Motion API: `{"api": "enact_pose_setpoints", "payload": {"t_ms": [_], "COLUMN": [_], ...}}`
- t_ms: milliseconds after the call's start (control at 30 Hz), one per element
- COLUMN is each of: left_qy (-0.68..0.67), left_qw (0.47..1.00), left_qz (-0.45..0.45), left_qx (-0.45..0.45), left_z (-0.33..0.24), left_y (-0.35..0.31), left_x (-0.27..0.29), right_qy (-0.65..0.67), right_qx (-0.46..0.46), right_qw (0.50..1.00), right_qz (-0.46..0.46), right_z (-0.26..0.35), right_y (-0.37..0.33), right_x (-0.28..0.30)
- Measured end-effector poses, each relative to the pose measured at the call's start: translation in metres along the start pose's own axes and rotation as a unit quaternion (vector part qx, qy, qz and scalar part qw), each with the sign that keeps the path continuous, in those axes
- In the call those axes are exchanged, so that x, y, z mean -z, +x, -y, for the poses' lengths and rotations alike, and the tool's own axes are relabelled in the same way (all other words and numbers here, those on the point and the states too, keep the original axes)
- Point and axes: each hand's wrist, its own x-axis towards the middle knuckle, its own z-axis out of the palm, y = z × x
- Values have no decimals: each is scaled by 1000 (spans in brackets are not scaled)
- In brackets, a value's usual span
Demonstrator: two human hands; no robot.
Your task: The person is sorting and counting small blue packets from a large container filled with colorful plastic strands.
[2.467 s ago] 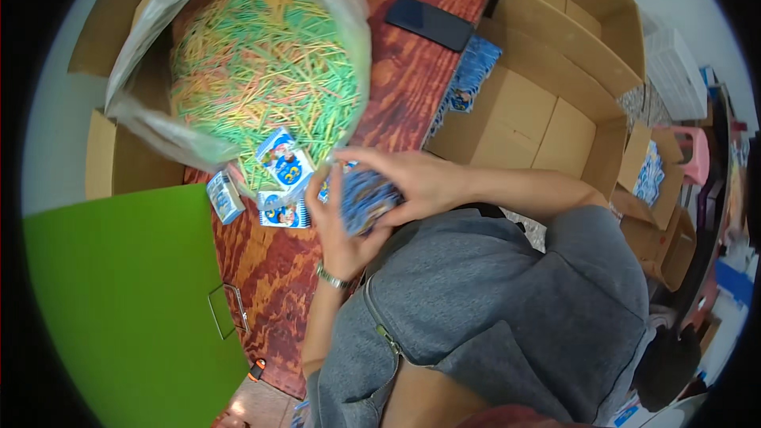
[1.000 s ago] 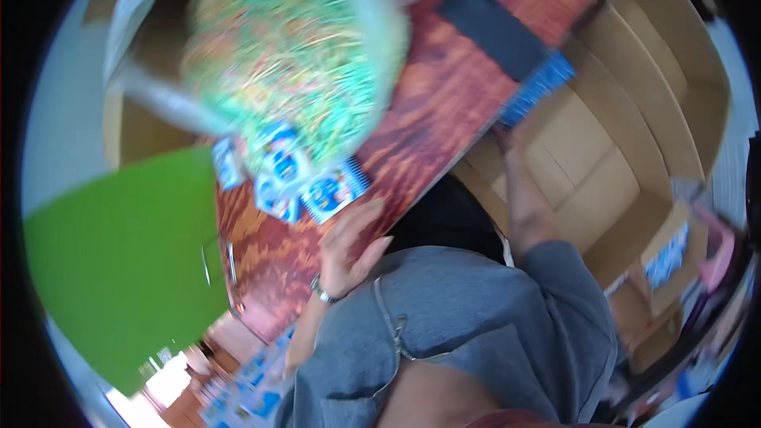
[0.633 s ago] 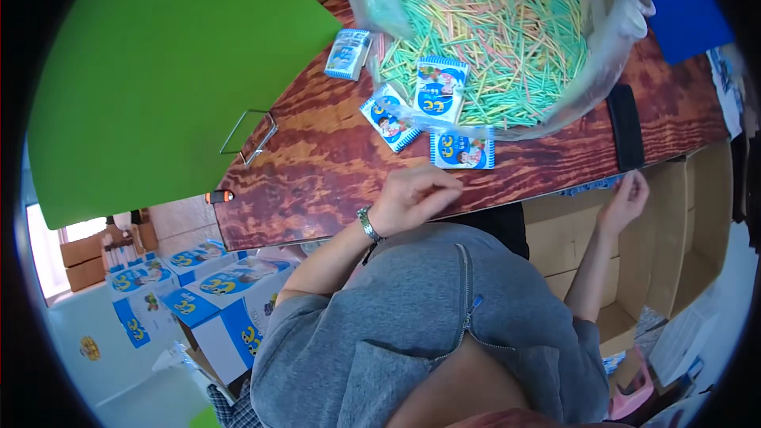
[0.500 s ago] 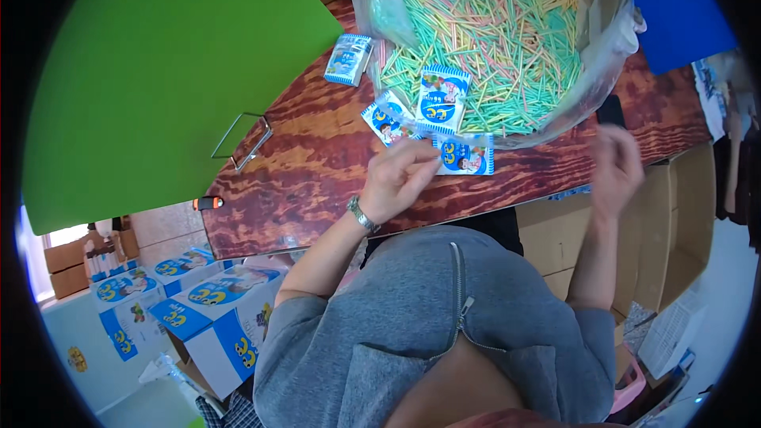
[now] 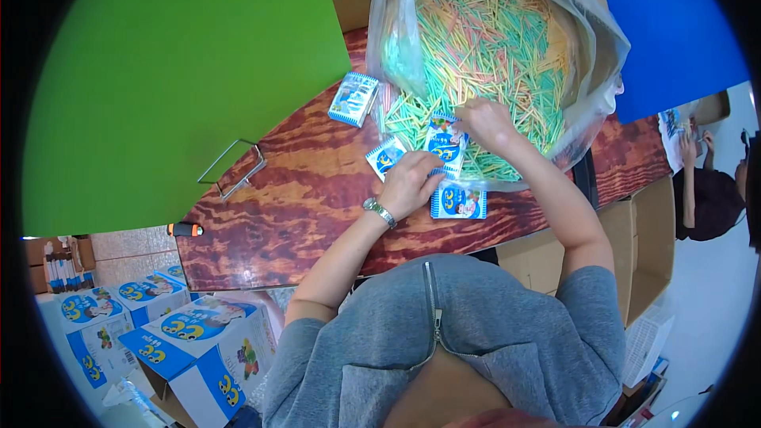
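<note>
A large clear plastic bag (image 5: 400,28) lies open on the table, full of thin pastel sticks (image 5: 495,40) in green, yellow and pink. At its near edge, a small blue-and-white packet (image 5: 445,147) rests on the sticks. My left hand (image 5: 408,182) has its fingers curled onto the lower end of this packet. Closed fingertips of my right hand (image 5: 487,123) meet near the packet's top corner, over the sticks; what they pinch is unclear. Beside the left hand lies another packet (image 5: 385,157), partly covered. A further packet (image 5: 460,202) lies flat below, and a plump one (image 5: 353,99) sits left of the bag.
Green (image 5: 182,87) and blue (image 5: 674,32) panels flank the reddish wood-grain table (image 5: 293,182). A wire stand (image 5: 236,170) and an orange-black tool (image 5: 185,230) lie at left. Printed cartons (image 5: 198,341) stand lower left, an open cardboard box (image 5: 646,246) at right. Another person (image 5: 705,194) is at far right.
My right hand has swung left from beside the bag to the packet's top corner. My left hand stays at the packets. The view has shifted, so the table sits lower.
</note>
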Motion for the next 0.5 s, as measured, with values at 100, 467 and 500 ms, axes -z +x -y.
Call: {"api": "enact_pose_setpoints", "payload": {"t_ms": [100,467,500], "left_qy": [-13,-85,-193], "left_qw": [1000,990,971], "left_qz": [-5,-58,6], "left_qx": [11,92,144], "left_z": [-1,5,2], "left_y": [6,53,57], "left_x": [8,21,24], "right_qy": [-66,182,235], "right_qx": [48,85,73], "right_qw": [996,972,964], "right_qz": [-46,-119,-104], "right_z": [2,8,8], "right_y": [-8,-12,-9], "right_x": [3,62,63]}}
